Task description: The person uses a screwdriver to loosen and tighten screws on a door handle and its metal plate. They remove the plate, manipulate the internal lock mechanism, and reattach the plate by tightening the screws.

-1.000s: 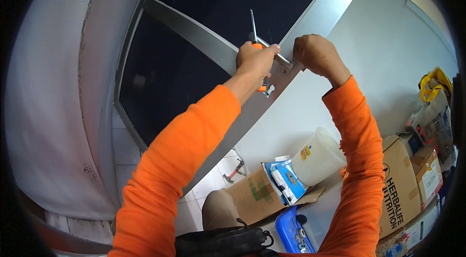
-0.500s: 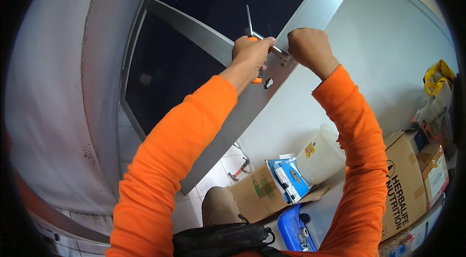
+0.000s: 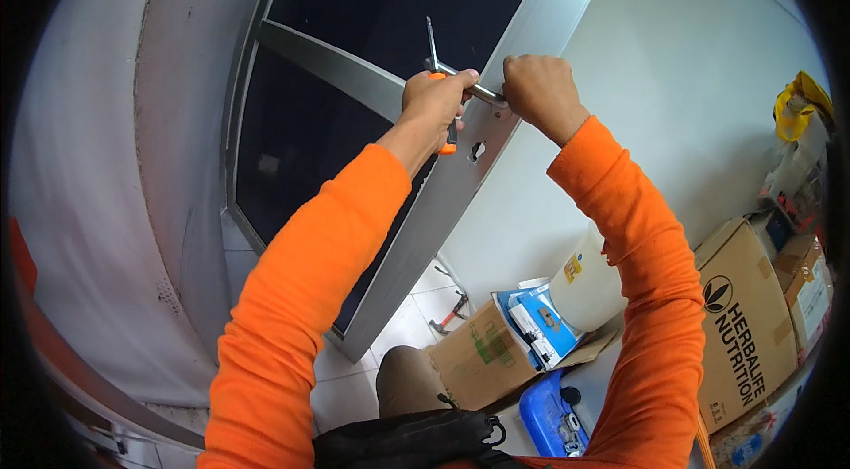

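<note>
The door [image 3: 434, 212], with dark panels in a silver frame, lies beyond both hands, spreading away to the left of the left hand [image 3: 431, 101] and running down below it; it is likely heavy and rigid, best steadied by the broad metal upright beneath the right hand [image 3: 540, 93], where flat, smooth metal would give bare skin little grip. The right hand is curled at that upright's edge, its back hiding the fingers, so I cannot tell whether it pinches anything. Next in size, the screwdriver [image 3: 431, 43] sits in the left hand, which is wrapped around its orange and black grip; the shaft juts up past the knuckles and the butt pokes out below the palm. It should feel light and stiff, secure when held by that grip, less so by the slick shaft. The lever handle [image 3: 485, 94] spans the gap between the hands, just by the left thumb; it looks like hard, polished metal, probably slippery, and easiest to take along its bar. Smallest is the cut-out [image 3: 478, 152], below and to the right of the left hand; its edges may be sharp on fingertips.
</note>
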